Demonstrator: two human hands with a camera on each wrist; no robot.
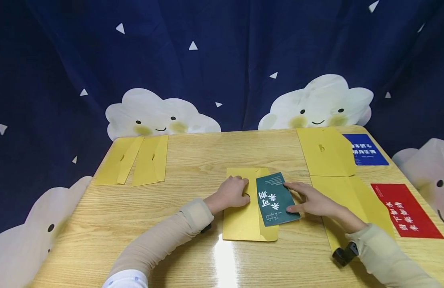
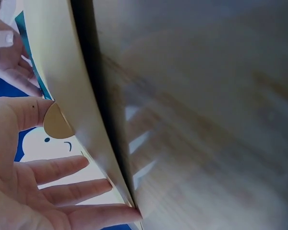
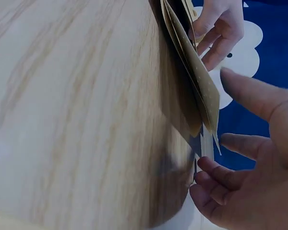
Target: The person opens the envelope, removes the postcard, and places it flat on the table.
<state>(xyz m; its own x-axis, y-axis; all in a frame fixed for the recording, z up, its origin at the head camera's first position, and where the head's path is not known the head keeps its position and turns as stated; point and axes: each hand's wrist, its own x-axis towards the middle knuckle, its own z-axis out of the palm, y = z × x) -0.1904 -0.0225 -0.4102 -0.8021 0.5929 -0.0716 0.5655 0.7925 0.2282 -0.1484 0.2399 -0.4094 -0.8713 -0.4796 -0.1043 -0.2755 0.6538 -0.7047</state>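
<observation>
Where the left end of the table (image 1: 193, 154) begins, the first envelope (image 1: 110, 170) lies slantwise, yellow, its flap to the right; the second envelope (image 1: 143, 170) lies just beside it. Behind them, a smiling cloud (image 1: 157, 116) shows on the dark blue curtain (image 1: 229, 48).

Well apart from that pair, the left sleeve (image 1: 168, 228), beige, leads to the left hand (image 1: 231, 193), which rests on the middle envelope (image 1: 240, 224). Its thumb touches a rounded tab (image 2: 57, 123); in the left wrist view three other fingers are straight and spread, so it has hold of little, if anything.

Over the envelope's right side lies the green card (image 1: 276, 198), tilted, with white characters, its right edge reaching past the envelope above the wood. At that edge is the right hand (image 1: 310, 200), thumb and forefinger apart and touching the card; the right wrist view shows the hand loosely open, not closed round anything. A black device (image 1: 346, 254) sits at its wrist.

Farther right, the upper envelope (image 1: 312, 146) lies at the back, meeting the lower envelope (image 1: 333, 192), which is partly hidden by the right forearm. Against the upper one's right edge is the blue card (image 1: 367, 150); against the lower one's, the red card (image 1: 409, 212).
</observation>
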